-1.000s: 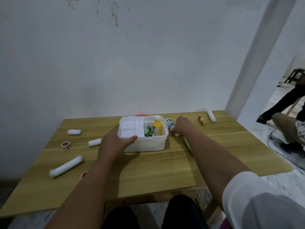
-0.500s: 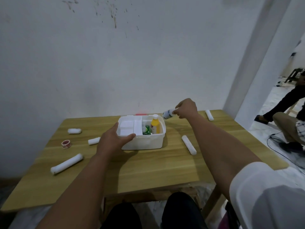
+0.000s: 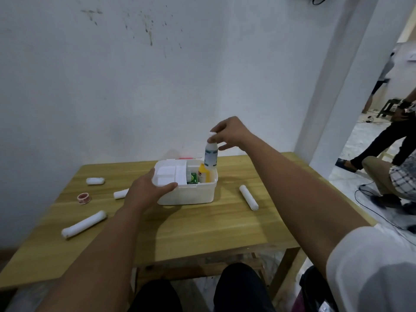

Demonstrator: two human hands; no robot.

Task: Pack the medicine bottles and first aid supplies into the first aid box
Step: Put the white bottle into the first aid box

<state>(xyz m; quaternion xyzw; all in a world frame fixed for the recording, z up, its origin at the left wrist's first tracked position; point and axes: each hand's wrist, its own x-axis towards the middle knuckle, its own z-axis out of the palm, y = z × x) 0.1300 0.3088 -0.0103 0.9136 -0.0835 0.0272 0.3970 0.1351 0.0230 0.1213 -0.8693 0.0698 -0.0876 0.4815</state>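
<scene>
Knees in dark trousers sit at the bottom edge, just under the wooden table [image 3: 202,233]. Four white gauze rolls lie on the tabletop: the longest roll [image 3: 83,224] nearest on the left, a short roll [image 3: 120,194] beyond it beside the left wrist, another short roll [image 3: 95,181] farther back, and one right-side roll [image 3: 248,197] apart from the others. One small tape ring [image 3: 84,198] with a reddish rim lies among the left rolls.

One white first aid box [image 3: 189,194] stands open at the table's middle. Its left part holds a white insert tray [image 3: 167,173]; its right compartment holds one green packet [image 3: 194,178] and one yellow bottle [image 3: 203,173], both upright.

The left hand [image 3: 146,192] grips the box's near left corner, thumb along the front rim, fingers curled over the left wall. The right hand [image 3: 229,132] is raised over the box's far right corner, fingertips pinching the neck of one white bottle [image 3: 211,155], which hangs upright with its base at the rim, just behind the yellow one.

Against the wall behind the box a pink object [image 3: 186,157] peeks out, unclear. At far right other people's legs show through a doorway.
</scene>
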